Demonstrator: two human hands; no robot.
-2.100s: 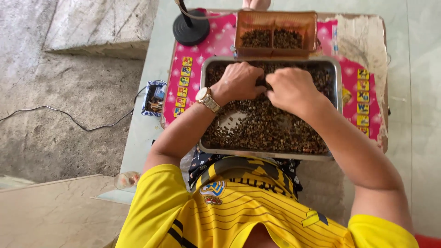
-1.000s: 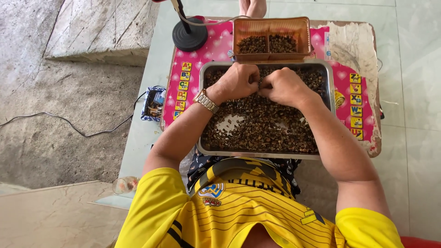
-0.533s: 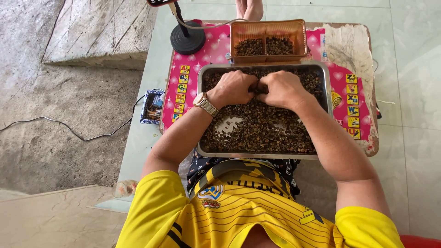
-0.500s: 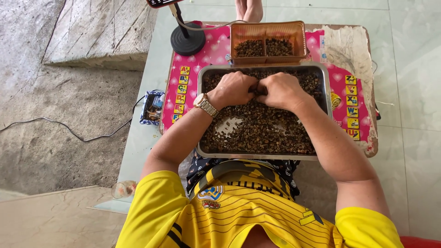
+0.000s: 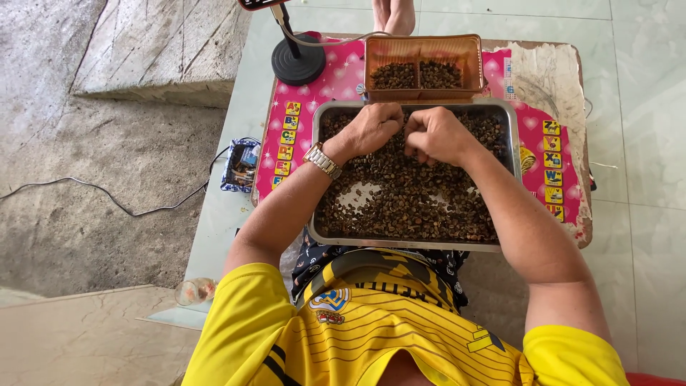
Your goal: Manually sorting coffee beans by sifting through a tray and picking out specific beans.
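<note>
Over a steel tray [image 5: 511, 132] of dark brown kernels [image 5: 407, 196], left hand [image 5: 371, 129] & right hand [image 5: 437, 134] curl together, fingertips pinching one piece btwn them; best worked w/ short, firm pinches.

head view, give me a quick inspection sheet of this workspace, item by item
surface: low table with a pink picture mat, covering torn and worn at the far right corner.
job's things: metal tray full of small dark brown pieces; orange two-part basket beyond it, some of the same pieces in both halves.
clutter: small patterned box left of the table; glass jar on the floor.
grippers: left hand and right hand curled close together over the tray's far half; what they pinch is hidden.
cables: thin cable across the concrete to the box.
surroundings: black round stand base; pale floor tiles; another person's feet at top.
</note>
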